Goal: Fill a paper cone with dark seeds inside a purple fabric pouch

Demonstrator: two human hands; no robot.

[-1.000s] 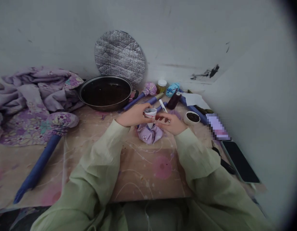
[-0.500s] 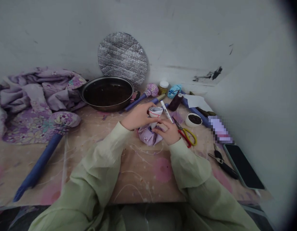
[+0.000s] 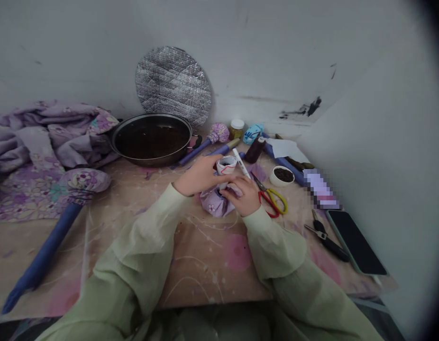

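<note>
My left hand (image 3: 198,175) is closed around a white, open-topped rolled-paper funnel (image 3: 226,164) with a red line on it, and some dark stuff shows inside its mouth. Directly below sits a purple floral cloth pouch (image 3: 213,203), gathered on the table, its dark opening partly showing under the funnel. My right hand (image 3: 246,196) is at the pouch's neck, thumb and fingers curled in on the cloth close to the funnel's lower end. The fingers hide where funnel and pouch meet. A white marker-like pen (image 3: 241,162) lies just behind the right hand.
Red-and-yellow-handled scissors (image 3: 276,201), a white bowl of dark bits (image 3: 281,176) and a dark thread spool (image 3: 255,150) lie right. Further right are black-handled snips (image 3: 328,241) and a phone (image 3: 356,241). A pan (image 3: 151,139) and a cloth-headed blue stick (image 3: 49,251) are left.
The view has turned slightly right, so most things sit a little further left. Both hands keep nearly the same hold on the funnel and the pouch.
</note>
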